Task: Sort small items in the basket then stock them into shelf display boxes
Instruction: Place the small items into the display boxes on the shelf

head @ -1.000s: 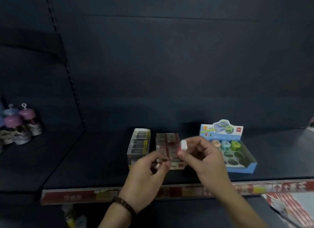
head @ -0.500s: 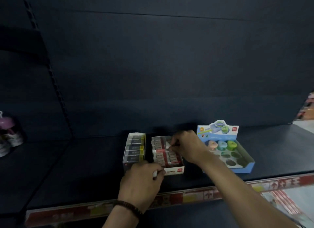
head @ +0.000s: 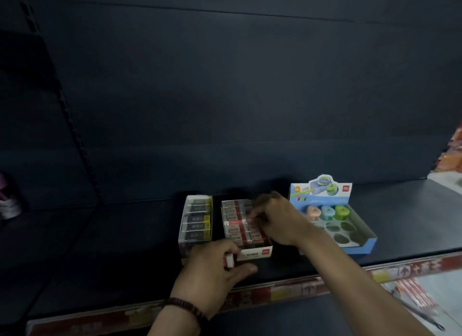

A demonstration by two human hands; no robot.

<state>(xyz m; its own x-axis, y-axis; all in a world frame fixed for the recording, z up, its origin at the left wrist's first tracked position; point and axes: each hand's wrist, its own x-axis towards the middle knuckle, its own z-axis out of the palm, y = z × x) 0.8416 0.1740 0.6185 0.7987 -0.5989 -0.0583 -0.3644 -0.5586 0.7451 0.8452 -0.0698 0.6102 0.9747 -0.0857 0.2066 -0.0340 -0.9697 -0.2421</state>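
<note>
A red-and-white display box (head: 255, 252) of small erasers stands on the dark shelf (head: 400, 223). My right hand (head: 277, 218) reaches over its right side, fingertips pressing a red-and-white eraser (head: 237, 221) down among the rows. My left hand (head: 215, 268) rests on the shelf at the box's front left corner, pinching another small red-and-white eraser (head: 229, 260). A second box (head: 183, 235) of black-and-yellow erasers sits just left of it.
A blue display box (head: 362, 245) with orange, blue and green sharpeners stands to the right, several slots vacant. Pink-capped bottles (head: 6, 200) sit far left. A red price strip (head: 287, 290) lines the shelf's front edge. Packaged goods lie at the lower right.
My right hand went from holding a white eraser in the air to lowering it into the red box. My left hand dropped to the shelf by the box's front, still holding an eraser.
</note>
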